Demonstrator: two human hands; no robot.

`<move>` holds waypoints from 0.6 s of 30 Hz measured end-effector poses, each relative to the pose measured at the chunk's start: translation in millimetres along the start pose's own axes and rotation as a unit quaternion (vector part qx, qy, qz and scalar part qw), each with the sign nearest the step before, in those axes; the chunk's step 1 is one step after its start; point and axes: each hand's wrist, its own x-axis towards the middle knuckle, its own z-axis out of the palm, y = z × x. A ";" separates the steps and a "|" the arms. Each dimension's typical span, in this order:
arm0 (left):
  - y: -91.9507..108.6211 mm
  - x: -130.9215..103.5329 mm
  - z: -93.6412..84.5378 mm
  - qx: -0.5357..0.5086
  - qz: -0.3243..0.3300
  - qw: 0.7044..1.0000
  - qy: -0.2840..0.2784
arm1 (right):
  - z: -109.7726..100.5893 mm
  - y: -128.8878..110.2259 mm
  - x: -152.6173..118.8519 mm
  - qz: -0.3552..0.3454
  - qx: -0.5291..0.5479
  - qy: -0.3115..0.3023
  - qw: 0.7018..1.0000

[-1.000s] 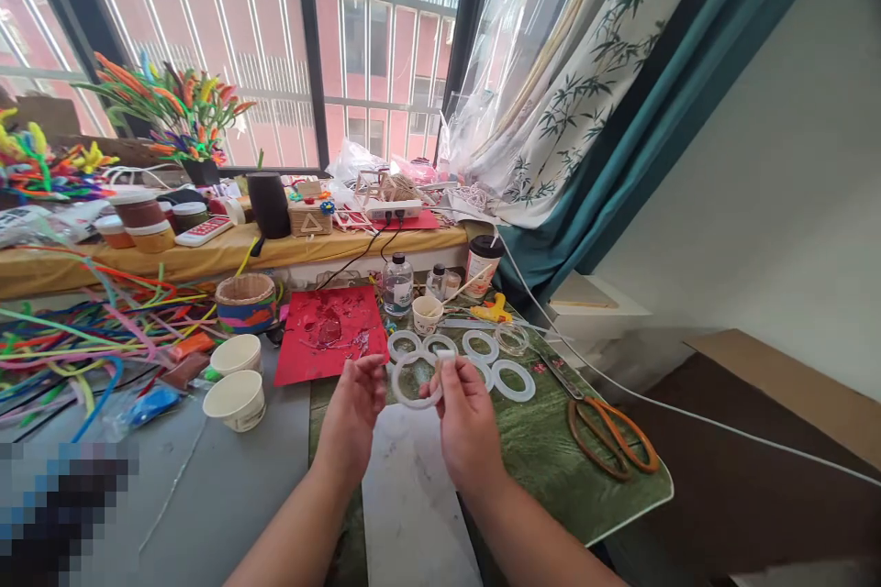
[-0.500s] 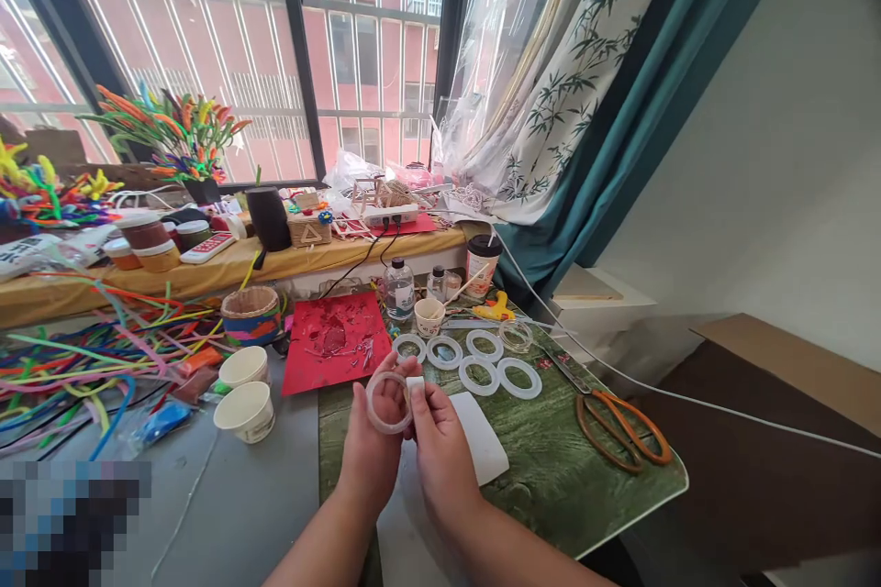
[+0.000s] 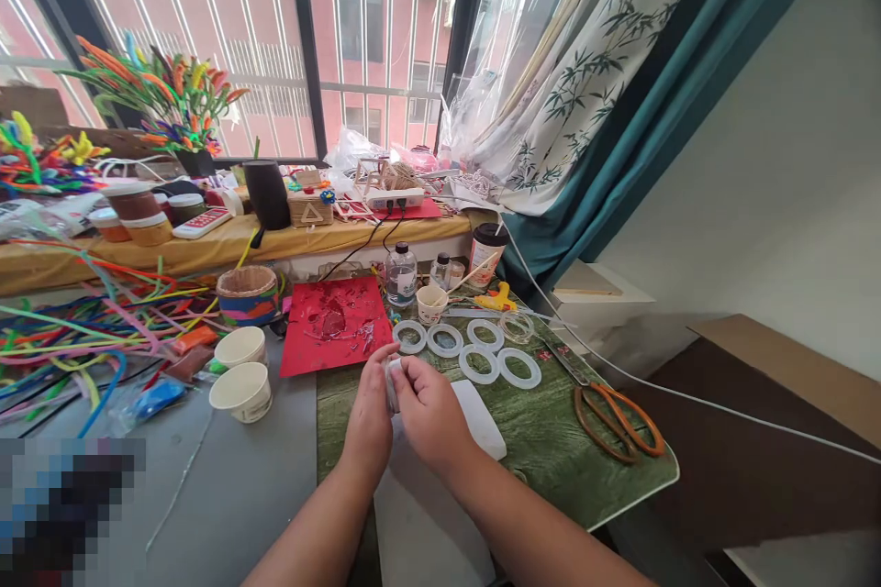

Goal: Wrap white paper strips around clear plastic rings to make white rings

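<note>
A clear bangle [image 3: 393, 396] is held between my two hands, turned nearly edge-on and mostly hidden by fingers. My left hand [image 3: 372, 413] is closed round its left side, fingertips pointing up. From the right, my right hand [image 3: 432, 405] pinches the bangle's rim with a small white folded piece [image 3: 395, 367], perhaps paper or sandpaper; its kind is unclear. Just beyond my hands lie several translucent ring moulds [image 3: 519, 369]. Under my right wrist is a white sheet [image 3: 482, 422] on the green mat [image 3: 571, 468].
Orange-handled scissors [image 3: 619, 422] lie at right. Behind the rings stand a paper cup with a stick [image 3: 431, 304], a clear bottle [image 3: 400, 275] and a yellow glue gun [image 3: 496, 297]. Red paper [image 3: 337, 326], two white cups [image 3: 240, 393] and many pipe cleaners [image 3: 89, 330] are leftward.
The bangle has turned from facing me to nearly edge-on. My right hand has moved left and closed over it with the white piece; my left fingers have come together. The view has shifted slightly.
</note>
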 end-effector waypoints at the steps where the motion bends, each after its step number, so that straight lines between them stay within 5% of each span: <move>1: -0.9 0.2 -1.0 0.006 0.003 1.000 -0.004 | 0.0 -0.6 0.0 -0.005 -0.007 0.000 1.000; 12: 6.6 -0.1 2.6 0.027 -0.039 0.998 -0.041 | -18.5 4.3 -17.0 -0.154 -0.128 -0.093 0.975; 18: 5.5 -1.9 4.0 0.048 -0.006 0.999 -0.023 | -25.6 11.8 -14.5 -0.024 -0.022 -0.051 0.998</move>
